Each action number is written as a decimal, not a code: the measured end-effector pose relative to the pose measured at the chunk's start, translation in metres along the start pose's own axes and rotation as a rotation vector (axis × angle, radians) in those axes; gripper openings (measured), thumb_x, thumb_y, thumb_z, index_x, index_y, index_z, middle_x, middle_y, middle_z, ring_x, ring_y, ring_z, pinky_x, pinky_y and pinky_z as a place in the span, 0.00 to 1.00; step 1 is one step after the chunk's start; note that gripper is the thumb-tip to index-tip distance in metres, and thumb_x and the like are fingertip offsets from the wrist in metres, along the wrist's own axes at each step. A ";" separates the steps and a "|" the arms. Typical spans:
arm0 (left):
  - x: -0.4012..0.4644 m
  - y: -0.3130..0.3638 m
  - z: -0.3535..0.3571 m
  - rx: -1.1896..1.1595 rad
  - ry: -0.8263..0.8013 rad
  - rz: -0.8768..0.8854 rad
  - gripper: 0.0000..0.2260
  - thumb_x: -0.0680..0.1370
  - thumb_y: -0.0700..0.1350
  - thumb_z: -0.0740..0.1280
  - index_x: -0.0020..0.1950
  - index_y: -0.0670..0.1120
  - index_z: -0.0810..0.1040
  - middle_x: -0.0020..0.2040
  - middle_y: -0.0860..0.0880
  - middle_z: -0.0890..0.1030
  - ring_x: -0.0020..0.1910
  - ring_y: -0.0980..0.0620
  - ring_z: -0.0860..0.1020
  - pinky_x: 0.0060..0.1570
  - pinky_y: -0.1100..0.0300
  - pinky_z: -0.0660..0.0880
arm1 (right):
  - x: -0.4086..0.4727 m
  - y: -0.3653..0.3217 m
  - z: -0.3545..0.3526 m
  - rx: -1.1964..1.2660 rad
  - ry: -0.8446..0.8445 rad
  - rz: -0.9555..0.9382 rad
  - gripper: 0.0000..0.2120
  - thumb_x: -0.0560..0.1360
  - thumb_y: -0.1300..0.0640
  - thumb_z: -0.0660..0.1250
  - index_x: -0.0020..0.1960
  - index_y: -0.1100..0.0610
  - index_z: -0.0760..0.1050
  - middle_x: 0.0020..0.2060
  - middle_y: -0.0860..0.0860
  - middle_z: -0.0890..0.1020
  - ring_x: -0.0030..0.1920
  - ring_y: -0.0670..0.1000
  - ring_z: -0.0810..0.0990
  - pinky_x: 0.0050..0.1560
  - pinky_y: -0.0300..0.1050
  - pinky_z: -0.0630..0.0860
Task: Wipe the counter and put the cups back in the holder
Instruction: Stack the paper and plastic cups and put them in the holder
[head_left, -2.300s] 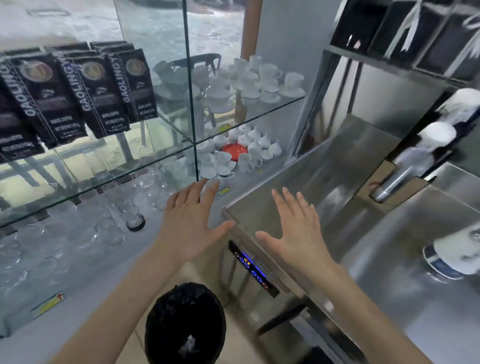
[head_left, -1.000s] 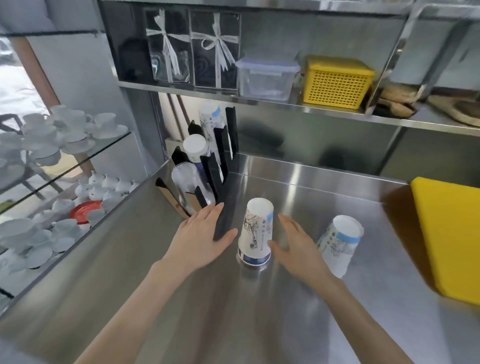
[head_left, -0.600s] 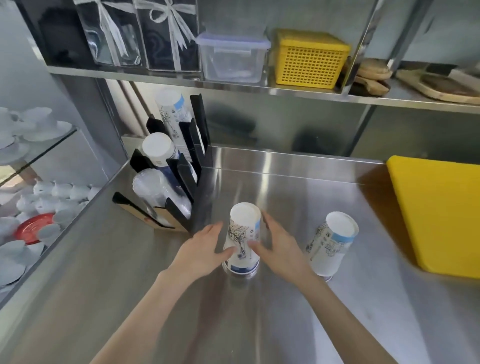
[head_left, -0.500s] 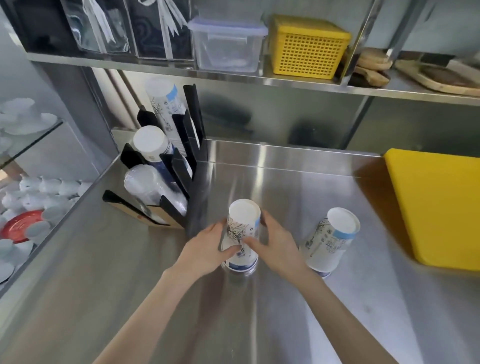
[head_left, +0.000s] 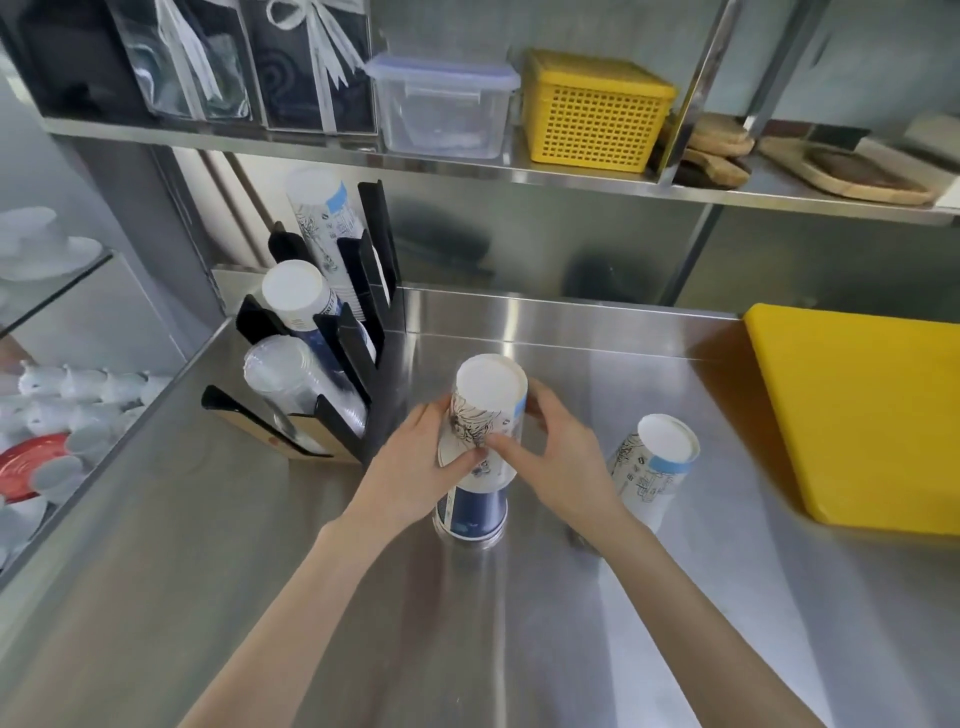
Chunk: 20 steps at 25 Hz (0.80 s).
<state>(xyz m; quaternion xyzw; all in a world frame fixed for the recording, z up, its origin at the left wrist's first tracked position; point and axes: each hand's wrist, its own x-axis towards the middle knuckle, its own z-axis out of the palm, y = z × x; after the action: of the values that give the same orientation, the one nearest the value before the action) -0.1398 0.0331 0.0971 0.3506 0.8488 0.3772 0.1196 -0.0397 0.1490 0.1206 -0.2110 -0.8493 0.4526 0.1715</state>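
The picture is bright; daylight comes from the left; the shiny counter (head_left: 519, 597) has white glare down its middle; the shelf (head_left: 467, 171) bends at the edges; the far right corner looks blurry.

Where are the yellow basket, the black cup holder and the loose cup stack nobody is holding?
yellow basket (head_left: 592, 122), head view, on its perforated front wall.
black cup holder (head_left: 358, 358), head view, on a black divider.
loose cup stack (head_left: 655, 470), head view, on its printed side.
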 end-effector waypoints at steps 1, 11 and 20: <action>-0.002 0.006 -0.005 -0.016 0.030 0.032 0.26 0.72 0.50 0.68 0.67 0.48 0.64 0.64 0.46 0.72 0.64 0.48 0.71 0.62 0.53 0.68 | -0.003 -0.007 -0.005 0.001 0.016 -0.028 0.26 0.71 0.54 0.69 0.66 0.49 0.64 0.59 0.43 0.77 0.58 0.43 0.74 0.46 0.20 0.67; -0.061 0.034 -0.020 -0.128 0.168 0.152 0.27 0.69 0.48 0.71 0.65 0.50 0.65 0.59 0.57 0.70 0.55 0.60 0.69 0.56 0.64 0.65 | -0.058 -0.028 -0.024 0.046 0.071 -0.170 0.27 0.70 0.52 0.70 0.65 0.45 0.64 0.50 0.27 0.71 0.48 0.24 0.70 0.46 0.14 0.64; -0.100 -0.001 0.049 -0.146 -0.003 -0.014 0.26 0.70 0.48 0.70 0.65 0.49 0.65 0.63 0.51 0.74 0.62 0.52 0.73 0.60 0.60 0.68 | -0.101 0.039 -0.003 0.132 -0.066 0.013 0.26 0.69 0.55 0.71 0.64 0.47 0.66 0.53 0.34 0.75 0.54 0.34 0.74 0.55 0.27 0.70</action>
<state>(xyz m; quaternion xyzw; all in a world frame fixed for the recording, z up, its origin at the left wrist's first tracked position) -0.0450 -0.0086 0.0560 0.3354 0.8214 0.4367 0.1488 0.0555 0.1184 0.0790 -0.1896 -0.8214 0.5154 0.1539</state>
